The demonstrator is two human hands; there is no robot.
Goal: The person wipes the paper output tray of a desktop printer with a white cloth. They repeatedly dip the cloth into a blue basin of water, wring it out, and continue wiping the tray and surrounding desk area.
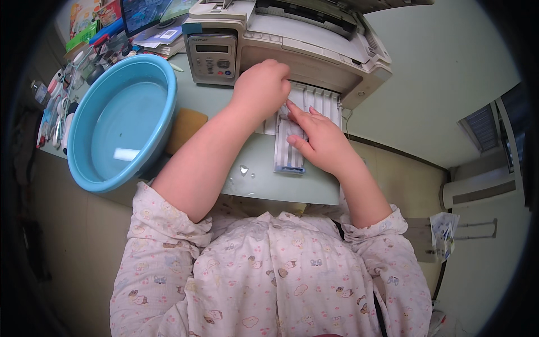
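Note:
A Pantum printer point(294, 59) stands before me with its ribbed white paper tray point(322, 97) folded out at the front. My left hand point(263, 86) is curled over the tray's inner part, close to the printer's front face. Its fingertips are hidden, so whether it holds something cannot be told. Flat on the tray's narrow extension point(289, 158) lies my right hand point(322, 137), thumb spread from the fingers, index fingertip near the left hand. A blurred greyish patch shows between the hands; I cannot tell what it is. The extension ends in a blue edge.
A blue plastic basin point(126, 113) with water in it stands left, beside a yellow-brown sponge-like block point(185, 126). Water drops point(244, 169) lie on the pale green tabletop point(269, 185) near its front edge. Bottles, papers and a screen point(141, 14) crowd the far left.

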